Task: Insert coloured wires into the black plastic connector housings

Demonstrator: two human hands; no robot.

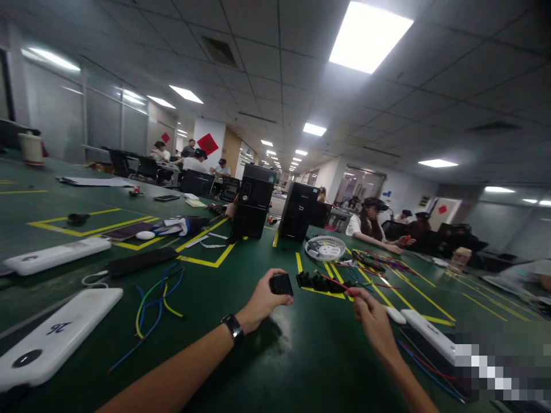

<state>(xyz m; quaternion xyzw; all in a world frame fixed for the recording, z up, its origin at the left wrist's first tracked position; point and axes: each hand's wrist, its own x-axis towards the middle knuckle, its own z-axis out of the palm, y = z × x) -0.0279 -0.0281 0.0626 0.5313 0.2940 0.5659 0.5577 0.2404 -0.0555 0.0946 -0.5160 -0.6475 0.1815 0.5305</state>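
My left hand [262,298], with a dark watch [233,327] on its wrist, grips a small black block-shaped part [281,284] between thumb and fingers. To its right, my right hand [371,315] pinches a red wire [338,281], whose free end points up and left over the table. Beneath and behind that wire, a row of small black parts [318,281] lies along a yellow tape line. Loose blue, green and yellow wires [160,307] rest on the green table [215,367] to the left of my left hand.
Two black computer towers [255,201] stand ahead, with a white basket [325,248] right of them. Bundled wires [383,264] spread at the right, near a seated person [370,226]. White power banks [64,330] lie on the left, and another white device [430,332] on the right.
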